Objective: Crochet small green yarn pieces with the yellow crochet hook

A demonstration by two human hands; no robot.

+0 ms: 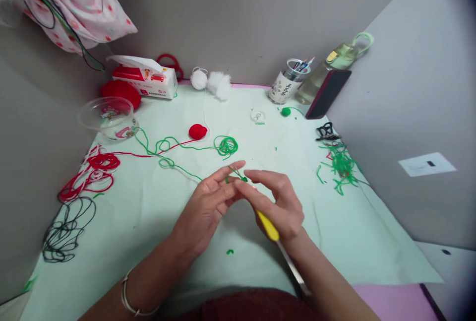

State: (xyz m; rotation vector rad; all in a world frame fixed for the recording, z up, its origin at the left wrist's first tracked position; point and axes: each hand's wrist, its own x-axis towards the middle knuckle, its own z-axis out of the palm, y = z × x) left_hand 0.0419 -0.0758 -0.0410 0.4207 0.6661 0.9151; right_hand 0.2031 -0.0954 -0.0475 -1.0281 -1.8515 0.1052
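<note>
My right hand [278,202] is closed around a crochet hook with a yellow handle [268,225], its tip pointing up toward my left fingers. My left hand [208,207] has green yarn [191,175] running over it, and its fingers pinch a small green crocheted bit [243,178] where both hands meet. From there the yarn trails left across the table to a loose green coil [226,147]. Beyond my hands lies a red crocheted ball [198,131] with a red strand. How the hook's tip sits in the stitches is too small to tell.
Red yarn [104,162] and black cord [67,231] lie in tangles on the left, near a clear plastic bowl [119,125] and a tissue pack [156,83]. Green scraps [342,162] are heaped at right. Behind stand a pen holder [284,88], a bottle [316,80] and a phone [329,94].
</note>
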